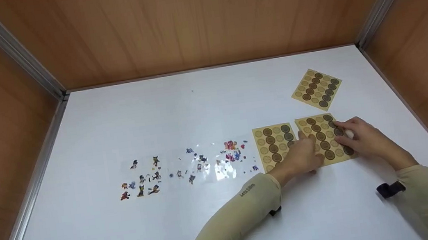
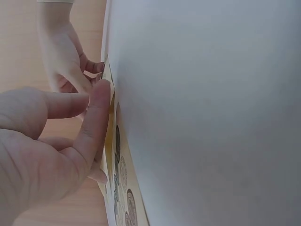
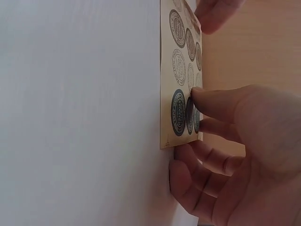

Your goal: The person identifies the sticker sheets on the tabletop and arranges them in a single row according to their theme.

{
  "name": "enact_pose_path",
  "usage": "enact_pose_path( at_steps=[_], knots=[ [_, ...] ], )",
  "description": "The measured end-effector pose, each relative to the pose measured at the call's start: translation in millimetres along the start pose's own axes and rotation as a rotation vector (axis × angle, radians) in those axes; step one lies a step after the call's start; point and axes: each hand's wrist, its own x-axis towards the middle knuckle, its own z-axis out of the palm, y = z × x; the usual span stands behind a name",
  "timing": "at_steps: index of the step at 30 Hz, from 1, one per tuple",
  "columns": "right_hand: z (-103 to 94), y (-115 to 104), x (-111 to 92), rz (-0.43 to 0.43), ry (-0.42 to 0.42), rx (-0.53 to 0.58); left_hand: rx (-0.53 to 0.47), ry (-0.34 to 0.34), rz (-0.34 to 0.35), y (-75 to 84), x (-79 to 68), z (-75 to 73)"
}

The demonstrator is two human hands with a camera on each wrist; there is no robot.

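A tan sheet of round coin-like stickers [image 1: 327, 136] lies at the right of the table, between both hands. My left hand [image 1: 301, 154] touches its left side with an extended index finger, the other fingers bent loosely behind. In the left wrist view the fingertips [image 2: 101, 89] meet the sheet near its edge. My right hand [image 1: 367, 140] holds the sheet's right edge. As seen from the right wrist, the thumb [image 3: 216, 101] lies on the printed face while other fingers curl around the edge. A second sticker sheet [image 1: 270, 139] lies just left, partly covered by the left hand.
Another coin sticker sheet [image 1: 315, 90] lies tilted farther back. Clear sheets with small cartoon stickers [image 1: 140, 190] form a row to the left, some glossy with reflected light. Wooden panels [image 1: 201, 22] wall the white table [image 1: 155, 115] at the back and sides.
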Motion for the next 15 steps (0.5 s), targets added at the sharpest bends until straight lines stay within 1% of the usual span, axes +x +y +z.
enact_pose_path(
  at_steps=[2,9,15],
  knots=[
    [0.8,-1.3,-1.0,0.010,-0.006,-0.006,-0.002,-0.008,-0.014,0.0,0.1,0.8],
    [1.7,-10.7,-2.8,0.069,-0.081,-0.022,0.020,-0.016,-0.039,0.9,-2.0,1.7],
    [3.1,-15.2,-5.1,0.072,-0.083,-0.030,0.062,-0.053,-0.037,-0.3,-2.6,3.7]
  ],
)
